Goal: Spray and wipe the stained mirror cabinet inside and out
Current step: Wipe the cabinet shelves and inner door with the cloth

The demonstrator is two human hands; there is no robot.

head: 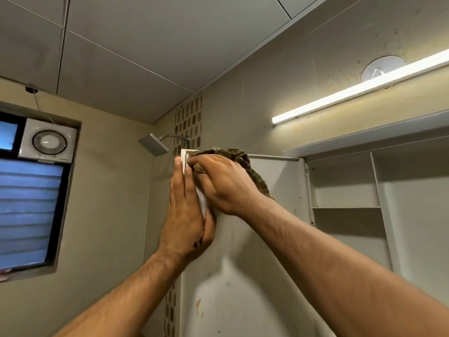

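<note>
At the top outer corner of the open cabinet door (274,190), the right hand (223,186) pressed a bunched brown cloth (233,154), fingers clamped on it. The left hand (184,215) lay flat, fingers together, bracing the door's edge. No writing was legible anywhere.

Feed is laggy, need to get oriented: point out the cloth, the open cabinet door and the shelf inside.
cloth (239,154), head view, bunched top fold above the right hand.
open cabinet door (274,190), head view, bare inner face.
shelf (346,207), head view, front edge.
</note>
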